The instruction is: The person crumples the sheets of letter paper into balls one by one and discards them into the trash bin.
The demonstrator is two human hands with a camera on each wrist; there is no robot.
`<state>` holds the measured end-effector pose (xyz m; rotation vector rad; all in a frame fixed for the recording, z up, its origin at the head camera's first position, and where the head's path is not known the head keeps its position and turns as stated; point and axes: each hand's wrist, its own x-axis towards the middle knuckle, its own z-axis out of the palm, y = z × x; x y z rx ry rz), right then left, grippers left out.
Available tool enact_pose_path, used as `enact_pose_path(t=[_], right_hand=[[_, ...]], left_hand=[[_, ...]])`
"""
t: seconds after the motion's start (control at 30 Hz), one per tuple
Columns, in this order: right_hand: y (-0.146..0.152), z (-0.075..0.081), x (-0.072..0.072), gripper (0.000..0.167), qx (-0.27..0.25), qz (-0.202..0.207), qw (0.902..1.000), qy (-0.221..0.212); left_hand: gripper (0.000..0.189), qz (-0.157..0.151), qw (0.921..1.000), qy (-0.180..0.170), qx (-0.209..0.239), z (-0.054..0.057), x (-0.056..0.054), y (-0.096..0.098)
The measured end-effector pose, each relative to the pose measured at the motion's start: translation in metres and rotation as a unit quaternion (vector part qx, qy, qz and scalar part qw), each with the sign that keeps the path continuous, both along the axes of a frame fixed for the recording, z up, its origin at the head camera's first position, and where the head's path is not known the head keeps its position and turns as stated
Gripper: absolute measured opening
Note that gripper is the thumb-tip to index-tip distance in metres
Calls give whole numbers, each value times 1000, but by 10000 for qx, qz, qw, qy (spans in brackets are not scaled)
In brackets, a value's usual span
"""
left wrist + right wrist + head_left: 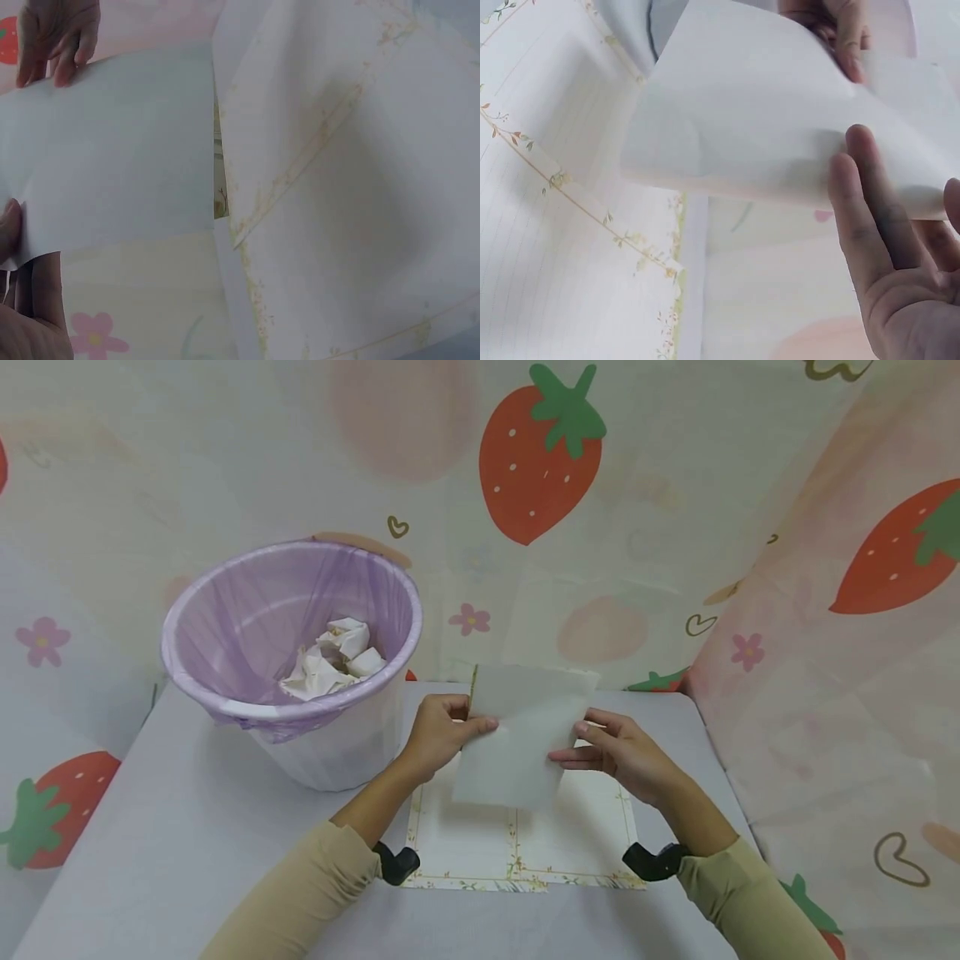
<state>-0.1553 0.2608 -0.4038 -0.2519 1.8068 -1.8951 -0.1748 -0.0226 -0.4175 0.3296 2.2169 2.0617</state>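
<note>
A plain pale sheet of paper (pixel 521 743) is held up above the table, its blank side toward the head camera. My left hand (pixel 438 735) pinches its left edge, thumb on the near face. At the right edge, my right hand (pixel 622 752) holds it between thumb and fingers; two fingertips lie against the paper in the right wrist view. The sheet bends slightly there. Under it on the table lie lined sheets with floral borders, a left sheet (pixel 461 852) and a right sheet (pixel 577 843), overlapping where they meet. The raised sheet hides their far parts.
A white bin (pixel 330 760) with a purple bag liner (pixel 240 627) stands on the table (pixel 225 860) at the left. Crumpled white papers (pixel 318 675) lie inside it. Strawberry-print cloth (pixel 675 460) hangs behind and at the sides. Black wrist cameras sit on both wrists.
</note>
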Motion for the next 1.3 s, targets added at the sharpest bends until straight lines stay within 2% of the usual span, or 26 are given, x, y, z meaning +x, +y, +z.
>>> enact_pose_path(t=[0.13, 0.23, 0.3, 0.43, 0.67, 0.83, 0.97, 1.13, 1.3], right_hand=[[2, -3, 0, 31, -421, 229, 9987, 187], [3, -5, -1, 39, -523, 359, 9971, 428], [3, -6, -1, 38, -510, 331, 9969, 504], [2, -5, -2, 37, -541, 119, 9974, 461], [1, -6, -2, 33, -350, -328, 9973, 550], [0, -6, -3, 24, 98, -581, 9951, 791], [-3, -5, -2, 31, 670, -644, 9898, 1075], [-11, -4, -1, 46, 1306, -740, 9799, 1312], [-17, -7, -1, 45, 1676, -652, 9734, 1419]], left_hand=[[21, 185, 9997, -152, 68, -18, -8, 1], [24, 209, 9990, -322, 209, -17, -8, 0], [23, 216, 9981, -487, 319, -17, -8, 0], [21, 157, 9947, -885, 504, -17, -8, 1], [31, -224, 9853, -1455, 868, -16, -8, 1], [34, -537, 9733, -1634, 1517, -17, -8, -1], [40, -772, 9602, -1735, 2049, -17, -8, -1], [41, -800, 9543, -1800, 2247, -13, -7, -2], [39, -836, 9506, -1853, 2348, -11, -6, -1]])
